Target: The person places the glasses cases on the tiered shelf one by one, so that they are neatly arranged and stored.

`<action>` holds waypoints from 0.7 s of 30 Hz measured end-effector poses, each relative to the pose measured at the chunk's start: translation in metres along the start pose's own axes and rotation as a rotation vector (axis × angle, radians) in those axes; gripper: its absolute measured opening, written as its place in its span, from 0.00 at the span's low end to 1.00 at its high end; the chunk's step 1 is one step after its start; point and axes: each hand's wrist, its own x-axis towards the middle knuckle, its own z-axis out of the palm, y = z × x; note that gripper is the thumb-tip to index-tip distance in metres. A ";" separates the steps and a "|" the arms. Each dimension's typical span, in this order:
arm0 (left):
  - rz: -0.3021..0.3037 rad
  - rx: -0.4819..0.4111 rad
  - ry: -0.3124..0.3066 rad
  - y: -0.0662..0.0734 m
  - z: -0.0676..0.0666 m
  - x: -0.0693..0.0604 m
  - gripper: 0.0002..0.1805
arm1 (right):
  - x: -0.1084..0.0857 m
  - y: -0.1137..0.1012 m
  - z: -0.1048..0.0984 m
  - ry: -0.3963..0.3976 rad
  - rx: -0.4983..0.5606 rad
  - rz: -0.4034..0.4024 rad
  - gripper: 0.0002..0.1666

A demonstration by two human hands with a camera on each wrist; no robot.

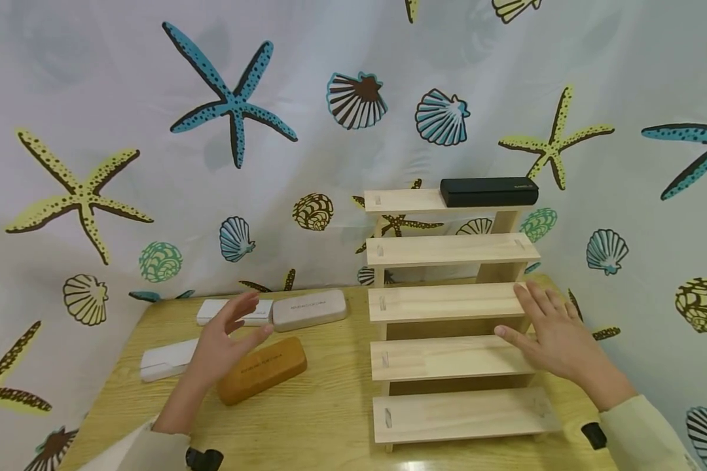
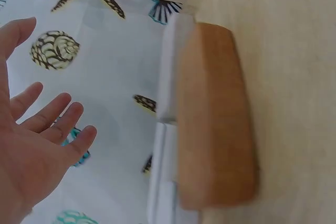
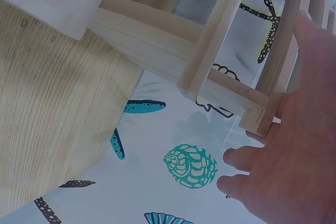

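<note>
My left hand [image 1: 219, 345] hovers with fingers spread above the cases on the left, holding nothing. Nearest below it lies an orange-brown glasses case [image 1: 266, 370], also large in the left wrist view. My right hand [image 1: 556, 332] rests at the right end of a stepped wooden rack [image 1: 448, 301], by its middle tier, fingers extended. In the right wrist view, the fingers lie along the rack's side, and some fingertips pass behind a tier's end. A black glasses case [image 1: 489, 193] sits on the rack's top tier, at the right.
Behind the orange-brown case lie a pale beige case [image 1: 309, 310], a white case [image 1: 212, 309] and another white case [image 1: 166, 360], partly covered by my left hand. All stand on a wood-grain table [image 1: 324, 425]. A curtain [image 1: 306, 163] with starfish and shells hangs behind.
</note>
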 end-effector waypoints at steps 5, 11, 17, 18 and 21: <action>-0.067 0.029 0.018 -0.020 0.002 -0.019 0.41 | 0.000 0.000 0.001 -0.002 0.003 0.000 0.57; -0.142 0.037 0.000 -0.040 0.004 -0.037 0.44 | 0.000 0.000 0.001 -0.016 0.015 -0.001 0.56; -0.199 0.043 -0.029 -0.055 0.006 -0.049 0.49 | 0.000 0.002 0.000 -0.017 0.012 0.000 0.56; -0.202 0.045 -0.029 -0.058 0.006 -0.050 0.50 | -0.001 0.002 0.000 -0.018 0.012 0.000 0.56; -0.226 0.067 -0.037 -0.065 0.009 -0.055 0.51 | -0.001 0.003 0.000 -0.023 0.008 -0.002 0.56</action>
